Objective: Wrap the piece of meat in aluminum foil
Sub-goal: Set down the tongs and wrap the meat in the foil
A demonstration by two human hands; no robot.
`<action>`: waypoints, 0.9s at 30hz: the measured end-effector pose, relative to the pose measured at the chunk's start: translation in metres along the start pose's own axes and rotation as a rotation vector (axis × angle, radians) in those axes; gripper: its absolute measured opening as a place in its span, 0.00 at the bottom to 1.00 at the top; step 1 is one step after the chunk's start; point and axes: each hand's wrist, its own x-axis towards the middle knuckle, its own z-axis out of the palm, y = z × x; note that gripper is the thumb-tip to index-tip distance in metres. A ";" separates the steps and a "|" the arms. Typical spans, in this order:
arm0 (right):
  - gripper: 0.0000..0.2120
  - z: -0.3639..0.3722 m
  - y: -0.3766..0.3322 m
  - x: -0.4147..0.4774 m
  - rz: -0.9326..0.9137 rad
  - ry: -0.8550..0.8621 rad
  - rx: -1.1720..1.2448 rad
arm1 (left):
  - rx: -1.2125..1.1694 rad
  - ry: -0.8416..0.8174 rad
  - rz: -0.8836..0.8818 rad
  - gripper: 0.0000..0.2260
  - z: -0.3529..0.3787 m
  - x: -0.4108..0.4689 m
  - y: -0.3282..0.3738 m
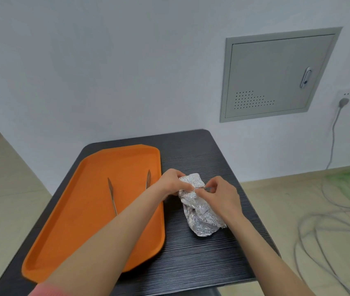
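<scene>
A crumpled aluminum foil bundle [199,212] lies on the dark table [191,263], just right of the orange tray. The meat is hidden inside the foil; none of it shows. My left hand [173,182] grips the far left part of the bundle, fingers curled over its edge. My right hand [223,192] pinches a fold of foil at the bundle's middle, close to the left fingertips. Both forearms reach in from the bottom of the view.
The orange tray [80,227] fills the table's left half and holds a knife [112,197] and a fork [148,178]. The table's right edge drops to a floor with loose grey cables [329,227]. A white wall stands right behind the table.
</scene>
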 end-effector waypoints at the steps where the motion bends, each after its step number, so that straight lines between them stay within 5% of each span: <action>1: 0.20 0.000 -0.006 -0.006 -0.003 -0.056 -0.034 | 0.000 0.010 0.003 0.28 0.001 0.000 0.001; 4: 0.28 0.010 -0.020 -0.024 0.004 -0.228 -0.296 | -0.036 0.002 -0.010 0.25 0.001 -0.001 0.003; 8: 0.27 0.022 -0.027 -0.031 -0.018 -0.193 -0.510 | -0.078 -0.025 -0.036 0.22 0.000 -0.001 0.002; 19: 0.12 0.016 -0.007 -0.037 -0.040 -0.132 -0.569 | -0.090 0.005 -0.008 0.18 0.005 -0.001 0.000; 27: 0.15 0.020 -0.002 -0.036 -0.087 0.017 -0.580 | -0.032 0.018 0.002 0.21 0.005 -0.003 0.002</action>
